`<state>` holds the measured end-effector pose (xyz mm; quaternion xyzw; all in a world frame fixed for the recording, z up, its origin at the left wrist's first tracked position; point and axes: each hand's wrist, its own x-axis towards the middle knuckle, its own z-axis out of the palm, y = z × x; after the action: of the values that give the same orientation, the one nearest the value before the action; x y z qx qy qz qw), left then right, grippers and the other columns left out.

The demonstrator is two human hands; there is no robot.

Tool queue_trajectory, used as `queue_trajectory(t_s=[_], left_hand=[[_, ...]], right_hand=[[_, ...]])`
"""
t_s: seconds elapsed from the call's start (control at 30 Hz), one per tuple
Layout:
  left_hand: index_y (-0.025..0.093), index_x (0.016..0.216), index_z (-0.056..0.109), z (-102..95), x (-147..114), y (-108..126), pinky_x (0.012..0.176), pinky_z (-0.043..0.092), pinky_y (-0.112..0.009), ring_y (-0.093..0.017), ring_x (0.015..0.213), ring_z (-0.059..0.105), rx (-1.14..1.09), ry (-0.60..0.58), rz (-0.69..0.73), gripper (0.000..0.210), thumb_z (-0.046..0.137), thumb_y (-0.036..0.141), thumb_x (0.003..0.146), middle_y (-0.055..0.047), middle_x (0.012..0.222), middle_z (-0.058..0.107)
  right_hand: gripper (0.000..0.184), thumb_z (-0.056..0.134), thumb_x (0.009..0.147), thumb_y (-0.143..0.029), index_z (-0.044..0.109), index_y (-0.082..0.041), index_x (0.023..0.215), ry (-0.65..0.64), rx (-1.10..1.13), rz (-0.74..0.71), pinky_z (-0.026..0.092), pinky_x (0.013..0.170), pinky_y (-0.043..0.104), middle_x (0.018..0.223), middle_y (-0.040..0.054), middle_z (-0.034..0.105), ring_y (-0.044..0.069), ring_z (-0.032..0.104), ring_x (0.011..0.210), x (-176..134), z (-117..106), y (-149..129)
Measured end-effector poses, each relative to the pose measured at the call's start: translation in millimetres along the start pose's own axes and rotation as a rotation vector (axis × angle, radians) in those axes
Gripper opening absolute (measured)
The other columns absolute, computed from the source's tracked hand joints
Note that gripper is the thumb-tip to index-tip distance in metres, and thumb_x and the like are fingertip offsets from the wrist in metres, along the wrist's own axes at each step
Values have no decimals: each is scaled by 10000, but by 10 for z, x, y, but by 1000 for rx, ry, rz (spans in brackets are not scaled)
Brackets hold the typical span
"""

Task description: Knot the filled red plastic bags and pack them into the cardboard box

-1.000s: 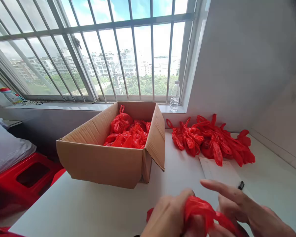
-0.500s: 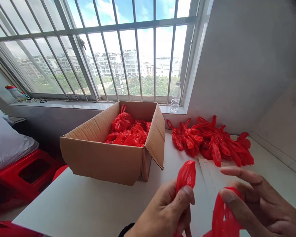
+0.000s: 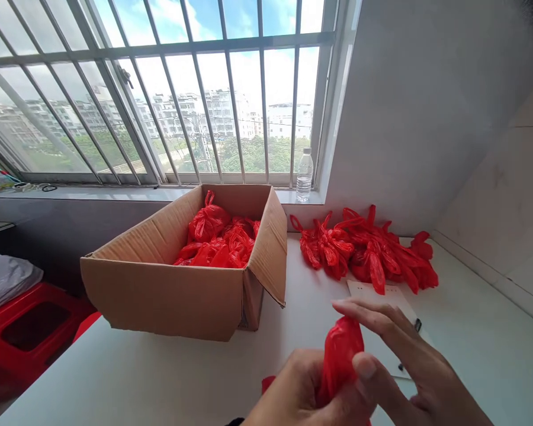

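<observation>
A red plastic bag (image 3: 343,355) is bunched upright in my left hand (image 3: 302,384), whose fingers are closed around its lower part. My right hand (image 3: 408,355) is against the same bag from the right. Its thumb lies at the side of the bag, and its stretched index finger reaches over the top; the fingers are apart. A bit of red plastic (image 3: 267,383) shows left of my left hand. The lower part of the bag is hidden by my hands and the frame's edge.
An open cardboard box (image 3: 160,299) holding red bags (image 3: 208,222) stands on the white table (image 3: 160,378). A pile of red bags (image 3: 373,251) lies by the wall, with a paper sheet (image 3: 382,349) before it. A water bottle (image 3: 304,176) stands on the sill; red stool (image 3: 39,325) at left.
My right hand has come left to the bag in my left hand; the red loop it pinched is no longer seen separately. The view has turned slightly right, exposing more of the paper.
</observation>
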<state>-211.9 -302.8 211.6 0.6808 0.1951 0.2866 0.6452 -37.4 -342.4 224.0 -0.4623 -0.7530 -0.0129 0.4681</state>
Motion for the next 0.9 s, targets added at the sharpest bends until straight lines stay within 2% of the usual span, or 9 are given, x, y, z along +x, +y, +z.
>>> queue_trajectory(t_s=[0.07,0.17,0.27,0.4,0.53,0.63,0.7,0.8,0.9], left_hand=[[169,685,486,-3,9,29,502,222,-225,-71,549,303,-47,43,2,555,555,670,914,36,628,379],[151,762,649,-48,34,-44,553,277,-219,-88,591,376,-97,134,30,555,602,692,876,9,674,485],[168,877,715,-110,73,-174,537,310,-210,-93,558,427,-234,181,-37,546,642,708,838,7,651,542],[163,941,687,-154,116,-256,554,404,-210,-114,547,537,-396,176,-58,499,659,654,854,-18,651,622],[157,926,644,-161,123,-229,636,419,-191,-110,669,544,-343,221,3,351,778,467,831,-16,746,636],[165,845,608,-157,135,-236,637,417,-205,-108,642,538,-302,193,13,362,725,505,872,-5,718,620],[171,828,613,-152,150,-262,647,435,-215,-112,639,544,-344,262,9,364,643,519,931,-7,715,623],[189,970,660,-160,165,-299,645,458,-220,-122,666,561,-427,371,-9,336,639,522,933,-12,780,648],[184,1005,672,-200,157,-308,666,467,-223,-131,698,589,-402,372,-31,329,682,499,911,-28,817,678]], right_hand=[[282,533,1015,-514,620,-429,1269,-63,74,134,549,855,190,1161,-56,689,140,677,1024,12,-7,46],[188,556,1000,-496,678,-364,1055,-118,199,298,553,676,177,904,-67,702,125,680,778,8,12,77],[204,608,962,-504,697,-321,961,-76,245,344,551,738,205,893,-49,704,149,675,816,-2,38,80],[216,597,966,-482,707,-296,972,-90,298,372,546,764,234,893,-20,699,171,671,844,-5,52,78],[215,571,987,-458,677,-273,1022,-174,369,428,547,764,251,920,-1,692,180,661,873,2,53,92],[183,560,997,-424,665,-278,1024,-210,401,425,527,790,242,929,-16,687,161,652,870,7,61,106],[167,548,1000,-402,658,-277,1018,-206,409,433,513,790,237,922,-22,680,155,646,869,4,67,114],[124,542,974,-347,643,-275,971,-201,374,475,499,775,246,884,-27,653,157,621,838,-20,60,131],[47,568,900,-286,605,-269,878,-252,313,491,502,746,269,836,-21,605,172,589,792,-63,38,169]])
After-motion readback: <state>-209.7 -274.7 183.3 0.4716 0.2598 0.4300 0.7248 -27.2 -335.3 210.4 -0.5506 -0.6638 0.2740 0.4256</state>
